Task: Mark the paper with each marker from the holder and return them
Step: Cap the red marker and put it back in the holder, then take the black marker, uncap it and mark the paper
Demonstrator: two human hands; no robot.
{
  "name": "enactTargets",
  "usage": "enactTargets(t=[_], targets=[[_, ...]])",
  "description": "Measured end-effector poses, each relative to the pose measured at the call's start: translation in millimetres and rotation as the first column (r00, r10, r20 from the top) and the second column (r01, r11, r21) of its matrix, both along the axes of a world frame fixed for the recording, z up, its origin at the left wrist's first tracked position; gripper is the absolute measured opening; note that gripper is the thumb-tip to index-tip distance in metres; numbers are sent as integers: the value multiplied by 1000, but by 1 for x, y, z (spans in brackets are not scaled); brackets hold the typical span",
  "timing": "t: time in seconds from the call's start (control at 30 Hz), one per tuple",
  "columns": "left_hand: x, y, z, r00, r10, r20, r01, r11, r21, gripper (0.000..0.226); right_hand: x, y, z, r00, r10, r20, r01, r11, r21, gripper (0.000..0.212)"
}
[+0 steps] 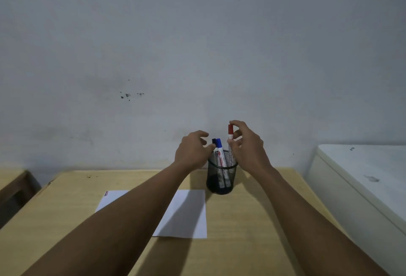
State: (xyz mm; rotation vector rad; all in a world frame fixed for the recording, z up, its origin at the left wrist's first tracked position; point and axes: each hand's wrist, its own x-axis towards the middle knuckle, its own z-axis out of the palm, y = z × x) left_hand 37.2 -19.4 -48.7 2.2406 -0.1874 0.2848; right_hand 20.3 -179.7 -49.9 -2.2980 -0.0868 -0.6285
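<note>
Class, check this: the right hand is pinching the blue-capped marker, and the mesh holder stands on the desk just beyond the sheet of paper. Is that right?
Not quite. In the head view the right hand pinches the red-capped marker; the blue-capped marker stands untouched in the mesh holder. The holder does stand on the desk just beyond the paper.

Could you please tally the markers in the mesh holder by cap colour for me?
Red-capped marker, pinched by the right hand: 1
Blue-capped marker: 1
Black-capped marker: 1
Total: 3, all in the mesh holder.
</note>
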Motion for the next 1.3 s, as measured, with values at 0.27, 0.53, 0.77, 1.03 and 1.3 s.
enactTargets(t=[0.27,0.53,0.77,1.03,1.3], targets=[[18,-14,-15,1000,-24,1,24,999,-40,37,14,-8,-22,988,0,-151,-19,992,-125,40],[18,-17,-16,1000,-3,-10,2,996,-85,36,19,-8,-28,993,-12,-116,-9,983,-181,44],[5,1,9,998,35,45,-23,970,-241,29,1,-3,-7,998,-61,8,61,996,-63,49],[-48,47,73,992,87,92,-20,824,-566,21,-45,39,57,994,84,-76,-86,996,-21,41],[-109,96,126,997,70,14,-41,719,-694,31,-102,70,105,934,356,7,-278,716,640,25]])
